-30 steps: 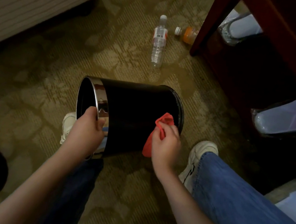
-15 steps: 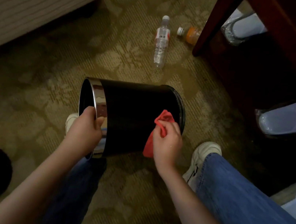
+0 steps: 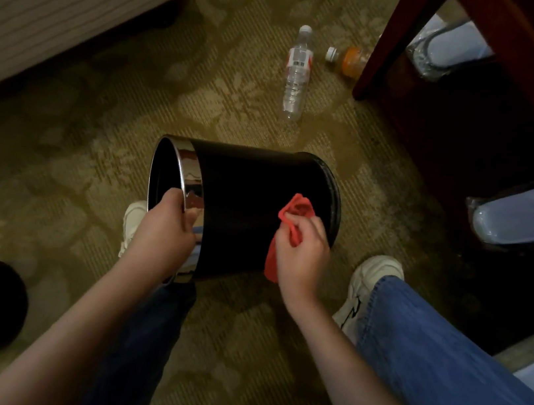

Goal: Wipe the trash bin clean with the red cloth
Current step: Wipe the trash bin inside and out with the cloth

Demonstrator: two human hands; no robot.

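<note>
Patterned carpet (image 3: 240,94), 2 bottles lying on it, label writing too blurry to read. The trash bin (image 3: 245,199) is tipped sideways between my feet; my left hand (image 3: 163,235) grips its shiny rim, my right hand (image 3: 302,256) pinches the red cloth (image 3: 296,206) against its side.

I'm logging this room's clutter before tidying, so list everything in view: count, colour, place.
trash bin: 1, black with chrome rim, on its side at centre, opening to the left
red cloth: 1, red, pressed on the bin's outer wall
clear bottle: 1, clear with white cap, lying on the carpet beyond the bin
orange bottle: 1, orange with white cap, lying by the desk leg
desk: 1, dark red wood, upper right
carpet: 1, olive floral, the floor
bed base: 1, striped beige, upper left
left hand: 1, gripping the bin's rim
right hand: 1, holding the cloth
</note>
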